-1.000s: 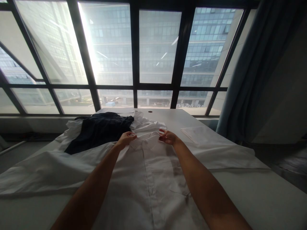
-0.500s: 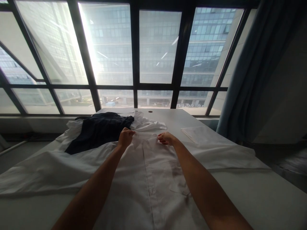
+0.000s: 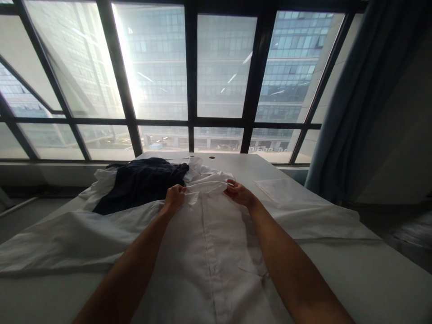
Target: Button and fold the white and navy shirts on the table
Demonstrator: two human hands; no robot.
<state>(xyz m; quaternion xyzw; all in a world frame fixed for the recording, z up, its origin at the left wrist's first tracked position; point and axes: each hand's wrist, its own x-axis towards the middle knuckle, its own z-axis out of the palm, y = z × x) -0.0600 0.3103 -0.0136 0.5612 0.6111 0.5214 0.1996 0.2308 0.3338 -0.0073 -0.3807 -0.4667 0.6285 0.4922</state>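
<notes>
Lifted slightly since a moment ago: collar [image 3: 206, 185] of white shirt [image 3: 216, 252], pinched at both ends. Left hand [image 3: 174, 196] fingers closed on left end, right hand [image 3: 239, 193] fingers closed on right end. Spread flat on counter [image 3: 354, 274], beside dark garment [image 3: 140, 182].

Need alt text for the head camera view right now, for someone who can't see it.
Two bare hands, left hand and right hand, pinch the collar of a white shirt spread front-up on a white table. A dark garment lies beyond on the left, under large windows.
</notes>
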